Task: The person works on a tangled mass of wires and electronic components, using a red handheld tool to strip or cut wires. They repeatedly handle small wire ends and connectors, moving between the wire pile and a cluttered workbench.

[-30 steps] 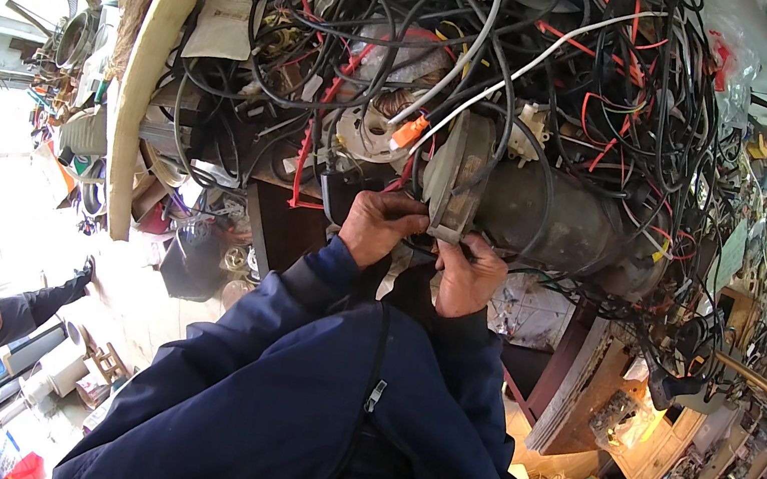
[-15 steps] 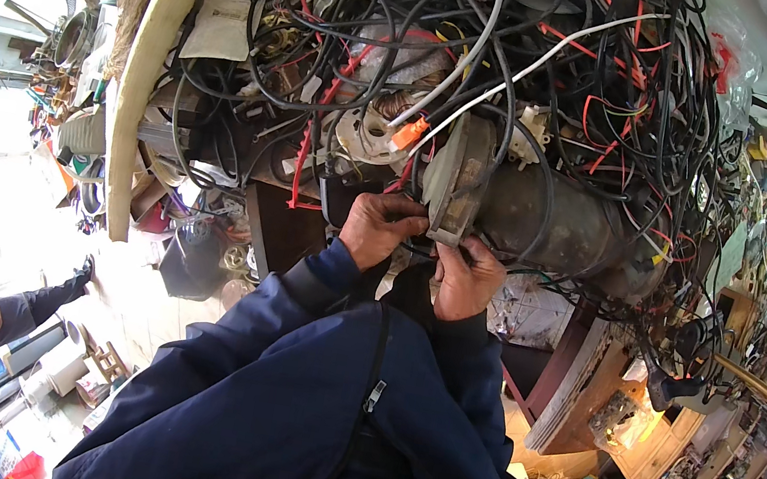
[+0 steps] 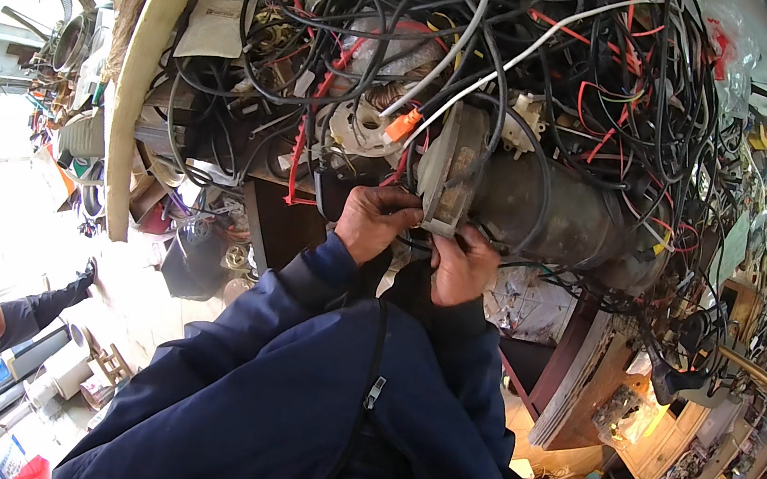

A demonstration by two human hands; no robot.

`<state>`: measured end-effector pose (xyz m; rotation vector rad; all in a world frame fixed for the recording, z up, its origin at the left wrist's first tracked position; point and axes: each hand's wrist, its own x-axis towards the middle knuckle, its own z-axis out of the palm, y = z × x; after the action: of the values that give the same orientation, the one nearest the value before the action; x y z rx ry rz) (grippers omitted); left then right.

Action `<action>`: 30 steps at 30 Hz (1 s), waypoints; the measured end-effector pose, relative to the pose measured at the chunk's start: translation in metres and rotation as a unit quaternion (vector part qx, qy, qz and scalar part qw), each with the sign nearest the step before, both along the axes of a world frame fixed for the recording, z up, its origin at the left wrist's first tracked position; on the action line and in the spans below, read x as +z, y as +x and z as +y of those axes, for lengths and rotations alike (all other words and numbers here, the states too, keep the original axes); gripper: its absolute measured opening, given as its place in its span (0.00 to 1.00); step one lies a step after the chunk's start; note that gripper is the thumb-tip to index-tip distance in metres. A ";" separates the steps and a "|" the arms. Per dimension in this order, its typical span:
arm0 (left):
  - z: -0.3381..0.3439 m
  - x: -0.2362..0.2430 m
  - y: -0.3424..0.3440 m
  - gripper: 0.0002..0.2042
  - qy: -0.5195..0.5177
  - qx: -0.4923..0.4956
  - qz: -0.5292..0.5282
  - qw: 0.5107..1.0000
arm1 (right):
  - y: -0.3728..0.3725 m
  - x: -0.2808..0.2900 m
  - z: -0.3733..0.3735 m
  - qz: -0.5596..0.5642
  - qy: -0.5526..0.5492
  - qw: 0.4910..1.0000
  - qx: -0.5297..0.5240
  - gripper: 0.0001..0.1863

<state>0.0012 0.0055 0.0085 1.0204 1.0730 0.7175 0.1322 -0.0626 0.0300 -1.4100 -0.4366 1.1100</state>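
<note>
A dull grey metal cylinder (image 3: 555,217), shaped like a motor housing, lies on its side amid the cables. Its wide end flange (image 3: 458,176) faces left. At the flange's lower left edge, my left hand (image 3: 372,222) is closed, thumb and fingers pinched together. My right hand (image 3: 465,268) is closed too, its fingertips pressed to the bottom of the same flange. Whatever small part sits between the fingertips is hidden. Left of the flange is a whitish round part (image 3: 359,126) with copper windings (image 3: 382,99) behind it. An orange connector (image 3: 404,125) hangs just above my hands.
Tangled black, white and red cables (image 3: 537,52) cover the bench around the cylinder. A pale padded strip (image 3: 136,97) stands at the left, near a paper sheet (image 3: 226,0). A black bag (image 3: 194,259) is below it. Another person (image 3: 15,320) is at the far left.
The whole view has shifted slightly, moving the bench things a little left and up. Both hands keep their closed hold at the flange's lower edge.
</note>
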 end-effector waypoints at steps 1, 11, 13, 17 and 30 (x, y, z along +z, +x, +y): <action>0.001 -0.001 0.001 0.06 -0.005 0.007 -0.017 1.000 | 0.001 -0.009 0.000 -0.004 -0.001 1.000 0.005 0.03; -0.002 0.002 0.000 0.05 0.007 -0.004 0.011 1.000 | -0.003 0.010 0.002 0.020 0.011 1.000 -0.019 0.03; 0.000 0.001 0.001 0.05 0.008 -0.007 0.013 1.000 | -0.001 -0.010 0.002 0.029 0.006 1.000 -0.010 0.02; 0.000 0.004 0.001 0.05 -0.001 -0.002 0.004 1.000 | -0.002 0.010 0.005 0.020 0.005 1.000 -0.014 0.03; -0.001 0.002 0.001 0.05 0.018 -0.004 0.017 1.000 | -0.002 0.012 0.003 0.031 0.003 0.999 -0.026 0.05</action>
<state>0.0027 0.0050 0.0101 1.0704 1.0888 0.7173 0.1298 -0.0596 0.0421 -1.3702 -0.3576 1.1067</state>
